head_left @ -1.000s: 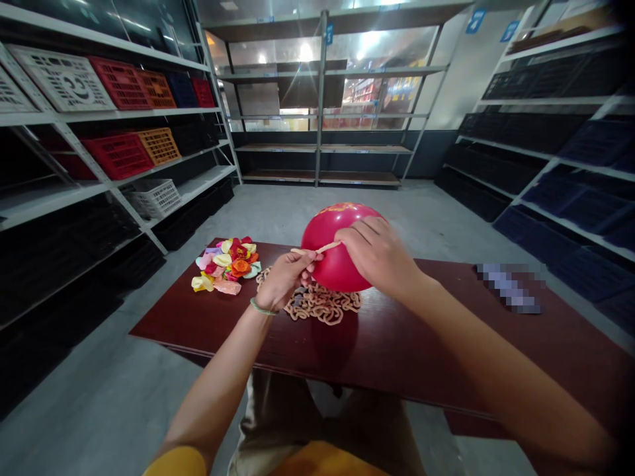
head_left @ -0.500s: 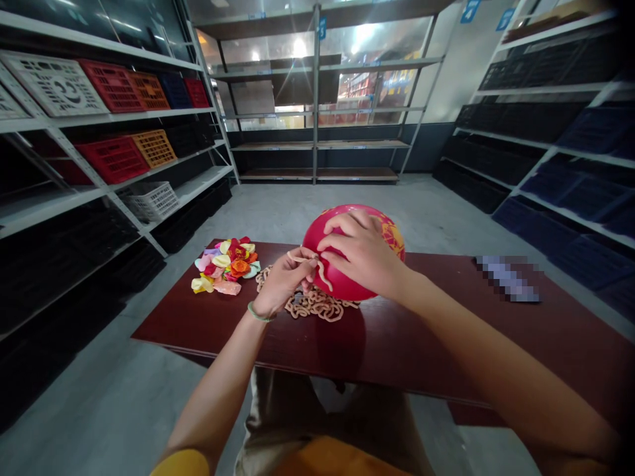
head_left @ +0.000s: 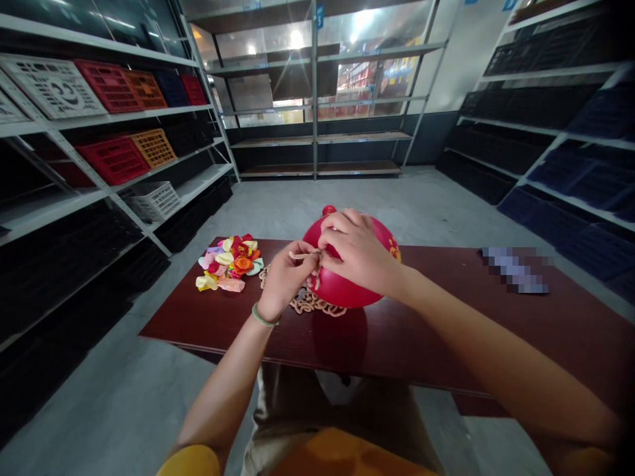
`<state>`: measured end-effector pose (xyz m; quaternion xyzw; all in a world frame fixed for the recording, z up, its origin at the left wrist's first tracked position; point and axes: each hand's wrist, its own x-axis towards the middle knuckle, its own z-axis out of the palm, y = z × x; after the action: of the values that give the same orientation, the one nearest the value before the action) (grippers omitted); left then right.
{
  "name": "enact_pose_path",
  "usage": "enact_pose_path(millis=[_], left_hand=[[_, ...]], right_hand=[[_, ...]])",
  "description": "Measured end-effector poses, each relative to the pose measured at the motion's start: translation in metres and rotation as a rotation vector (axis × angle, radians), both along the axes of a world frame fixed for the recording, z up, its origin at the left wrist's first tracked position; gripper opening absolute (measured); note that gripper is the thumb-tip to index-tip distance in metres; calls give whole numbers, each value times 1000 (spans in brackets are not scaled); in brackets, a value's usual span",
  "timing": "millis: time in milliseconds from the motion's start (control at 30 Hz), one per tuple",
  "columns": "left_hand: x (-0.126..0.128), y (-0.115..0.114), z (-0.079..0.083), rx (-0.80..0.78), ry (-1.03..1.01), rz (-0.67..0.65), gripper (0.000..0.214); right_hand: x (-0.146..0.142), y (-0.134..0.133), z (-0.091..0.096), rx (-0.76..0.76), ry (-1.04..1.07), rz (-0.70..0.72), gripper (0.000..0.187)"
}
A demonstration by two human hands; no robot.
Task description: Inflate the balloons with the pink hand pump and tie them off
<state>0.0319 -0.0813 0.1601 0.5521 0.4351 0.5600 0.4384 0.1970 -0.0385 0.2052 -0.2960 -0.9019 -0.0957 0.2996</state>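
Note:
An inflated red balloon (head_left: 347, 287) with a yellow print hangs just above the dark red table (head_left: 397, 337). My right hand (head_left: 354, 251) lies over its near side, fingers curled on the balloon at its neck. My left hand (head_left: 288, 274) is pinched on a tan rubber band (head_left: 302, 254) stretched toward the balloon's neck; the two hands touch there. A pile of tan rubber bands (head_left: 312, 304) lies on the table right under my hands.
A heap of flat, colourful balloons (head_left: 229, 263) sits at the table's far left. A blurred-out object (head_left: 516, 271) lies at the far right. Metal shelves with red, orange and white crates (head_left: 114, 158) line the left; dark bins fill the right shelves.
The balloon has sunk lower and turned, its print now at the right edge. My hands have drawn closer together at the neck, and the rubber band is now short between them.

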Motion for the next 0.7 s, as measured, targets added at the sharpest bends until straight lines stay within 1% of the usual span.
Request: enact_pose_path(millis=[133,300,433,567,633,700], left_hand=[[8,-5,1,77,106,164,16],[11,-6,1,158,184,313,11],[8,-6,-1,205,272,367,6],[6,-5,-6,285,377,474,7],[5,-2,-12,330,354,489,7],[4,1,-20,376,274,454,8]], right_hand=[[-1,0,1,17,-3,-9,7],[-2,0,0,12,-3,-11,7],[-4,-2,-3,-22,22,-7,7],[-8,-5,-9,-36,116,-20,8],[-9,-6,-10,-28,169,-11,10],[-8,-7,-9,-32,196,28,11]])
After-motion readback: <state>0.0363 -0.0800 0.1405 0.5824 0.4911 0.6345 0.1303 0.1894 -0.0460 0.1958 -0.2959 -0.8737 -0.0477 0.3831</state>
